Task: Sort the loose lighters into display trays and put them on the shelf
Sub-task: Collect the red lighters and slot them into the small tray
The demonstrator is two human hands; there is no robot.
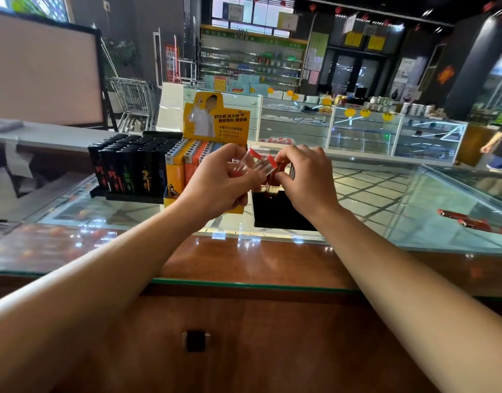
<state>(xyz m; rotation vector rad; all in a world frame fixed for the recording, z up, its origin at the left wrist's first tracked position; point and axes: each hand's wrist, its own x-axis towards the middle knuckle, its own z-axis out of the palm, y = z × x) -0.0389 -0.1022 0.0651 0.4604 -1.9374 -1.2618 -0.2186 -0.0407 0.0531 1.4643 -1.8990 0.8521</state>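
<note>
Nearest: wooden counter front under a glass counter top, both forearms reaching out over it. Left hand has fingers curled round a small bunch of clear lighters with red caps, held just above the black tray. Right hand pinches one lighter of the bunch at its top end, apparently feeding it down into the tray; the slot itself is hidden by the fingers. Judgement: these are light, rigid plastic bodies, smooth and likely slippery, so best taken across the flat sides near the cap, one at a time. Two loose red lighters lie on the glass well to the right. Just behind the hands, a yellow display box of orange and white lighters, its header card printed in Chinese, too small to read reliably. Left of it, a tray of black lighters with coloured characters. Far: glass showcases and shelving.
</note>
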